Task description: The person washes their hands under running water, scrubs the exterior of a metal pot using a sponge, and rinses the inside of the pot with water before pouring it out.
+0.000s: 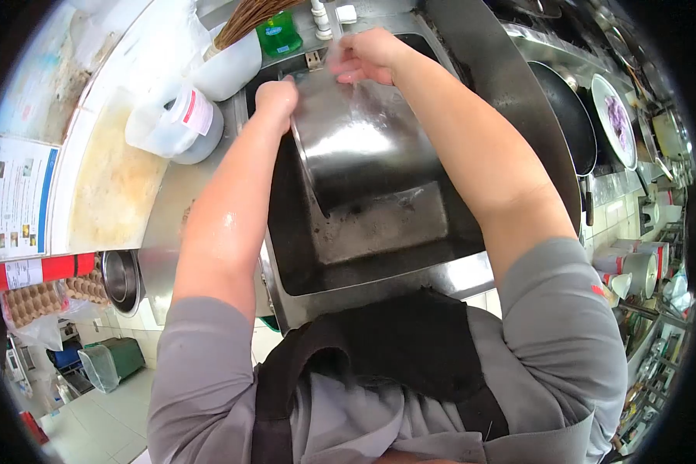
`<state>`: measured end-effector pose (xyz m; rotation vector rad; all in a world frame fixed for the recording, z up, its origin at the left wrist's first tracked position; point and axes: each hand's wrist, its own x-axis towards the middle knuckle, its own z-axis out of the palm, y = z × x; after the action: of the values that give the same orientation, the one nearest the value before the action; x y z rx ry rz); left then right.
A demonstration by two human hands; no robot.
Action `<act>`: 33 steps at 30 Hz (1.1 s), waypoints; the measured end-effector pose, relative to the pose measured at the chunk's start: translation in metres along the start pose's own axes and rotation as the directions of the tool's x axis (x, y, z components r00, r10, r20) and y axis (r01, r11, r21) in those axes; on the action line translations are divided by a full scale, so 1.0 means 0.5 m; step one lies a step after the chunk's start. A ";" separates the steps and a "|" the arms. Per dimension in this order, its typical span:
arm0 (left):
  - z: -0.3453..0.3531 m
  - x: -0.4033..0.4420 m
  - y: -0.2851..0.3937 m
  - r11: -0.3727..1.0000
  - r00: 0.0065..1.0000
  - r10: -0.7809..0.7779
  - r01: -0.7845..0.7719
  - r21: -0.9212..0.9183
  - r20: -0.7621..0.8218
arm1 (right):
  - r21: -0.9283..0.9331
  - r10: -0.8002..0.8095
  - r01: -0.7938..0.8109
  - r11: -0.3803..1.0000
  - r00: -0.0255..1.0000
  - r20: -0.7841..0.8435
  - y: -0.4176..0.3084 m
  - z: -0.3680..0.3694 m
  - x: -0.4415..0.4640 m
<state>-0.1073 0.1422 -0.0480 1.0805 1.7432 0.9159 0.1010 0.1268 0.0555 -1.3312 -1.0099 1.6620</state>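
Observation:
A large shiny metal pan stands tilted inside the sink, its smooth side facing me. My left hand is closed around the pan's left edge, near its upper corner. Over the pan's top edge, under the tap, is my right hand. Its fingers point left and are bent and a little apart, with water running by them. I see nothing held in that hand. The pan hides part of the sink floor, and its inside is out of sight.
Left of the sink stand a white tub, a white container with a straw brush, and a green bottle. A black frying pan and a plate with purple shreds are on the right.

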 end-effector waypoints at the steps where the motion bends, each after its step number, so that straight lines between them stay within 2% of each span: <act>1: -0.006 -0.064 0.061 0.971 0.987 -0.152 0.159 -0.177 0.049 | 0.015 0.003 -0.004 1.000 0.999 0.045 0.004 -0.007 0.011; 2: -0.007 -0.064 0.051 0.939 0.979 -0.179 0.200 -0.279 0.099 | 0.031 0.007 -0.010 0.999 0.996 0.093 0.010 -0.011 0.022; 5: -0.023 -0.080 0.025 0.793 0.941 -0.237 0.331 -0.511 0.241 | 0.097 -0.063 0.057 0.994 0.996 0.057 0.018 -0.001 0.041; 7: -0.029 -0.133 -0.021 0.881 0.972 -0.121 0.198 -0.430 0.199 | 0.067 -0.052 0.048 0.997 0.997 0.061 0.018 0.000 0.038; 8: -0.032 -0.198 -0.034 0.980 0.995 0.044 -0.025 -0.199 0.088 | 0.048 -0.047 0.044 0.998 0.997 0.062 0.018 -0.001 0.033; 9: -0.041 -0.261 -0.031 0.999 0.997 0.044 -0.045 0.011 0.064 | 0.018 -0.046 0.045 0.999 0.997 0.058 0.021 -0.004 0.034; 10: -0.040 -0.331 -0.024 0.996 0.997 0.056 -0.053 -0.068 0.050 | -0.016 -0.047 0.048 0.999 0.997 0.057 0.028 -0.009 0.037; 11: -0.048 -0.357 -0.050 0.997 0.997 0.082 -0.082 -0.007 0.014 | -0.052 -0.048 0.051 0.997 0.997 0.058 0.031 -0.010 0.038; 12: -0.057 -0.372 -0.071 0.986 0.998 -0.022 0.032 -0.163 0.064 | -0.085 -0.051 0.053 0.995 0.998 0.021 0.028 -0.005 0.033; 14: -0.085 -0.394 -0.098 0.973 0.995 0.082 -0.066 -0.221 0.062 | -0.157 -0.053 0.045 0.987 0.997 -0.049 0.028 0.009 0.016; 17: -0.140 -0.420 -0.093 0.971 0.993 0.089 -0.070 -0.230 0.072 | -0.593 -0.031 0.069 0.802 0.997 0.075 0.016 0.028 -0.001; 20: -0.185 -0.419 -0.092 0.927 0.996 0.091 -0.090 -0.363 -0.016 | -0.893 -0.111 0.206 0.399 0.978 0.176 0.000 0.117 -0.086; 21: -0.198 -0.413 -0.097 0.916 0.993 0.100 -0.115 -0.385 -0.058 | -0.933 -0.166 0.312 0.180 0.944 0.284 0.015 0.138 -0.083; 25: -0.231 -0.417 -0.103 0.903 0.986 0.130 -0.160 -0.398 -0.102 | -0.943 0.042 0.274 -0.188 0.962 0.271 0.048 0.231 -0.143; 28: -0.235 -0.419 -0.128 0.879 0.992 0.097 -0.122 -0.462 -0.078 | -0.983 -0.078 0.175 -0.046 0.981 0.179 0.101 0.238 -0.135; 29: -0.237 -0.422 -0.133 0.879 0.994 0.083 -0.106 -0.465 -0.069 | -0.987 -0.083 0.148 -0.061 0.985 0.153 0.106 0.237 -0.135; 33: -0.254 -0.422 -0.169 0.863 0.998 0.061 -0.052 -0.502 0.000 | -0.992 -0.283 0.084 -0.093 0.953 0.107 0.093 0.203 -0.146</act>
<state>-0.1963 -0.1006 -0.0176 0.7880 1.3478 1.3055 0.0089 0.0299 0.0548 -1.9497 -2.4727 0.1924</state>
